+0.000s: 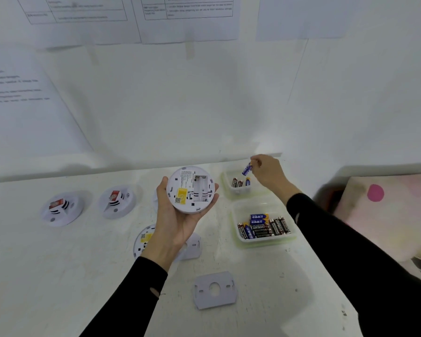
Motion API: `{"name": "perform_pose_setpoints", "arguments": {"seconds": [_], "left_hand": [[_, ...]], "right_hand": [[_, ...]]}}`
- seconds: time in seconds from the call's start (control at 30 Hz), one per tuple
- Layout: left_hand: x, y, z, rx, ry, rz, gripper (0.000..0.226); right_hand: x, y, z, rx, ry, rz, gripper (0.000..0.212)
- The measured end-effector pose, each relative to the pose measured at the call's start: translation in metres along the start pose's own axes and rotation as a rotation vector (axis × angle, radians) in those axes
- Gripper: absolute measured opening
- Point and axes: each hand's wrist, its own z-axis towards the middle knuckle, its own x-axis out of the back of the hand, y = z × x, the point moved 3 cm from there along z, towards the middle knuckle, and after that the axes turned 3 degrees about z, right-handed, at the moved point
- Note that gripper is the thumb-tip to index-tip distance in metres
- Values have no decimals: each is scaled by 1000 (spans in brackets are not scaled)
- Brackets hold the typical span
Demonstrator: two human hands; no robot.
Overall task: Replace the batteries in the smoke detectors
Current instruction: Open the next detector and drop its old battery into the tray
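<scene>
At the centre of the frame the smoke detector (190, 189) lies back-up in the left hand (178, 215), cradled on the open palm with the thumb curled over its left rim and the fingertips cupping the right rim; its battery bay looks empty, two bare slots showing beside the yellow label. It reads as a light, rigid plastic shell, smooth enough to slip, so a hold around the rim as here seems the safe one, keeping clear of the bay and its thin spring contacts, which are likely the fragile part. Right of centre the right hand (267, 172) pinches a blue battery (246, 169) between thumb and fingertips, just above the small tray (237, 190) at the back of the bench (83, 263); the cell is small, hard and slick, probably dense for its size, and best gripped around its middle. That tray holds a few cells standing on end, two dark red and one blue. Nearer, in the lower right, the larger tray (263, 242) holds a mixed heap of blue and black-and-red batteries lying flat. Left of centre two more detectors (61, 209) sit face-up, another lies back-up under the left wrist, and a loose mounting plate (214, 289) lies in the lower middle
</scene>
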Motion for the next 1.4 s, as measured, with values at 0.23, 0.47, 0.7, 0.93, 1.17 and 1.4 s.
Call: {"name": "perform_pose_setpoints", "arguments": {"seconds": [0.23,0.47,0.7,0.93,1.17,1.4], "left_hand": [[-2,2,-2,7,-6,1,67],[4,1,-4,13,-3,55,73],[21,11,-25,36,27,118,72],[40,21,-48,-16,79,89,67],[54,42,-68,-33,104,174,33],[89,85,-87,-33,190,313,30]], "right_hand": [[-21,13,23,-70,-228,-195,41],[-21,-29,-44,372,-6,57,20],[-53,-14,-169,613,-349,160,47],[-73,-5,-208,901,-539,-175,62],[-92,0,-228,751,-610,-198,61],[-131,-37,-246,626,-593,-123,59]]}}
